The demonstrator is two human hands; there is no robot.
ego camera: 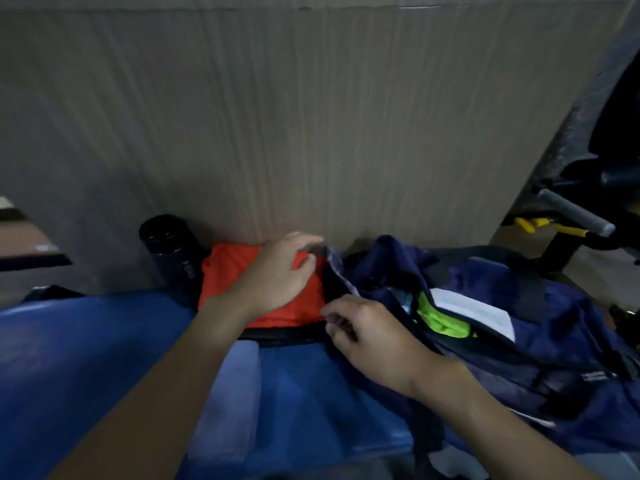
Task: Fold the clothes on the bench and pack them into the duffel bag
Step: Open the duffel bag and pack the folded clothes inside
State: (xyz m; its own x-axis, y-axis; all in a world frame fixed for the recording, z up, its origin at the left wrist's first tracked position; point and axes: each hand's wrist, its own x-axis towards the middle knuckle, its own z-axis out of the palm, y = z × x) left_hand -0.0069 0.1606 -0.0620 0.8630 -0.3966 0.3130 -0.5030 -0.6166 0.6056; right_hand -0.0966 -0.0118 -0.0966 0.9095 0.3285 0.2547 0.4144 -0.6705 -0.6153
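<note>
Blue padded counter (86,358) fills the near-left, surface smooth, with a paler blue cloth (235,393) lying flat on it near centre. A big brown cardboard sheet (277,116) stands upright along the far edge and blocks most of the room behind. A black bottle (169,247) leans against the cardboard at far left-centre, touching the folded orange garment (228,278) to its right. The navy duffel bag (571,341) sits on the right end of the counter, mouth open and facing left. A neon-green item (440,320) and a white card (474,310) show inside. The orange garment lies at the bag's left end with a black zip edge (284,337) along its near side; cannot tell if it is inside the mouth or only against it. The left hand (277,278) rests on the orange garment, its fingers (304,242) curled and pinching the far rim of the bag. The right hand (370,337) is at the near rim, fingers (337,315) curled onto the fabric and gripping it, though this part is blurry. Far right, past the cardboard, is dark metal equipment with a grey-gripped bar (571,213) and yellow parts (540,226).
</note>
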